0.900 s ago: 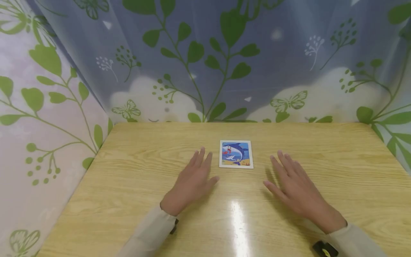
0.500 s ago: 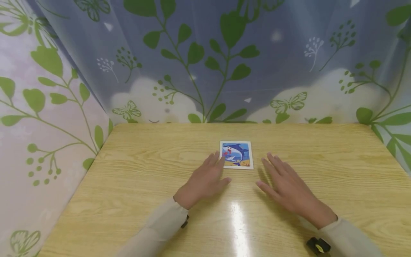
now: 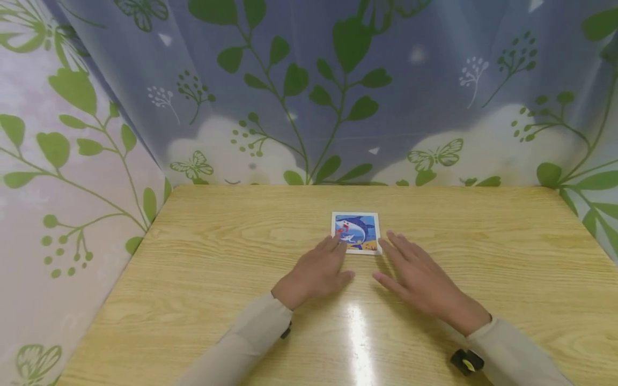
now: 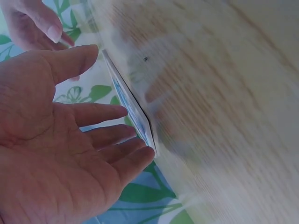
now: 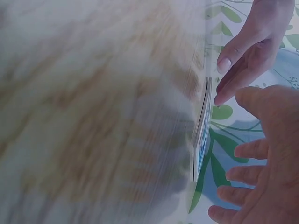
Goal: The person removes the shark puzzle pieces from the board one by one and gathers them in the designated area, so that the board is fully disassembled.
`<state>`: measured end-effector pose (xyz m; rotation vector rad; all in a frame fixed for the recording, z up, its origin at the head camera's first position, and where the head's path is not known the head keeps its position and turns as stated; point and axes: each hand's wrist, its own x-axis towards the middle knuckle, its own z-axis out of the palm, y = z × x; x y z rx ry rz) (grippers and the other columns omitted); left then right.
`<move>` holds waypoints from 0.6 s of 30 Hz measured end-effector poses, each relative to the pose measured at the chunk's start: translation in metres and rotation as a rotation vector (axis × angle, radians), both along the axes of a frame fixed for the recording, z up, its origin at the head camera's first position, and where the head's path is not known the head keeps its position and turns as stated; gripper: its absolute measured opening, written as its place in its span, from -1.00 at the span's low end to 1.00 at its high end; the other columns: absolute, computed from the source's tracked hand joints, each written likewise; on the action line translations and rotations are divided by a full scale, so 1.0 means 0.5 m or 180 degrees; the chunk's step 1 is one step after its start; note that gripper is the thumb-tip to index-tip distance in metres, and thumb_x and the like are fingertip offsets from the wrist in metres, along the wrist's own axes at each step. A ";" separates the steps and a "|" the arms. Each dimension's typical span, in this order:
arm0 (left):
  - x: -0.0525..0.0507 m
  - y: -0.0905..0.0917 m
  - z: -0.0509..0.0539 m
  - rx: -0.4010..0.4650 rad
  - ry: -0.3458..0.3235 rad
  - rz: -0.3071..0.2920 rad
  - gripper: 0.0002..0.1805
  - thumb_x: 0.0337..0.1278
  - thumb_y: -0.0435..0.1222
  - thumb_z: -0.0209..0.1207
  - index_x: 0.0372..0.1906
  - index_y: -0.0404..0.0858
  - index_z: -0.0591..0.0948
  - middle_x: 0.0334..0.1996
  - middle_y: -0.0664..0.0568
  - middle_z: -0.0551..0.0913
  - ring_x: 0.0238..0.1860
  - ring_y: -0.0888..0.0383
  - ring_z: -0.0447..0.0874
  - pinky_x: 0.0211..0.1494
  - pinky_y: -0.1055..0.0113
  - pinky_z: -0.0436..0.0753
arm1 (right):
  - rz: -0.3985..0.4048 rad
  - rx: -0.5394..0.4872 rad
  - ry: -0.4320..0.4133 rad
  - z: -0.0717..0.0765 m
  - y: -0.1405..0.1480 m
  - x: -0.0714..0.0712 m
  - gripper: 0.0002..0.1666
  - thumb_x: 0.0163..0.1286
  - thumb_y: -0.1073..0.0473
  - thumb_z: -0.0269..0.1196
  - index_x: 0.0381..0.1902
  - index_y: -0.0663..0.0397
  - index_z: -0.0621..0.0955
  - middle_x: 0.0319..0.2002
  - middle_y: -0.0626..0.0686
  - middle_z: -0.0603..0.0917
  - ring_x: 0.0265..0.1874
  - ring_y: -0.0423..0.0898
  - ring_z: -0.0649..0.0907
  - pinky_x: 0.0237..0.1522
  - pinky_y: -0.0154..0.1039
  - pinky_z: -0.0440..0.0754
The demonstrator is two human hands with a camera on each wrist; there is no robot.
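Note:
On the wooden table (image 3: 203, 257) lies a square picture board (image 3: 362, 229) with a white border and a blue shark-like sea animal printed on it. My left hand (image 3: 316, 269), fingers extended, overlaps its lower-left corner in the head view. In the left wrist view the fingertips are close to the board's edge (image 4: 131, 103); whether they touch cannot be told. My right hand (image 3: 425, 277) has its fingertips by the board's right edge, fingers slightly bent and thumb spread. Seen from the right wrist, a gap separates that hand from the board (image 5: 202, 133). Neither hand grips anything.
A blue curtain (image 3: 289, 96) with green leaves and butterflies hangs behind the table's far edge. Similar pale leafy cloth (image 3: 72, 187) stands along the left side. Light glares off the tabletop in front of the hands. Dark wrist devices (image 3: 466, 362) show below both sleeves.
Both hands have moved inward toward the board, the left to the right and the right to the left. The left fingertips now overlap its corner in view. The board has stayed in place.

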<state>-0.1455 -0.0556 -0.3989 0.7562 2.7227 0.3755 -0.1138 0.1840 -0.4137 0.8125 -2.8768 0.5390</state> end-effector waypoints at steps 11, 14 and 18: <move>0.001 0.010 -0.008 -0.0311 0.0009 -0.0125 -0.24 0.53 0.06 0.00 0.56 -0.33 0.18 0.58 -0.20 0.04 0.58 -0.12 -0.03 0.57 0.09 0.10 | 0.0052 -0.0004 -0.0130 -0.006 -0.012 -0.013 -0.19 0.53 -0.13 0.18 0.48 0.30 0.31 0.50 0.39 0.19 0.45 0.37 0.25 0.40 0.28 0.24; 0.004 0.010 -0.008 -0.0359 0.0039 -0.0168 -0.25 0.52 0.06 0.00 0.55 -0.33 0.20 0.58 -0.20 0.05 0.58 -0.11 -0.01 0.57 0.12 0.08 | 0.0053 -0.0006 -0.0134 -0.008 -0.014 -0.015 -0.19 0.53 -0.13 0.19 0.48 0.31 0.31 0.50 0.39 0.19 0.45 0.38 0.25 0.40 0.28 0.24; 0.012 0.011 -0.003 -0.0390 0.0046 -0.0220 -0.25 0.52 0.06 0.01 0.55 -0.32 0.21 0.58 -0.20 0.06 0.58 -0.11 0.01 0.57 0.11 0.09 | 0.0086 -0.0012 -0.0099 -0.009 -0.017 -0.018 -0.20 0.52 -0.10 0.20 0.47 0.33 0.32 0.50 0.39 0.20 0.44 0.38 0.25 0.39 0.29 0.25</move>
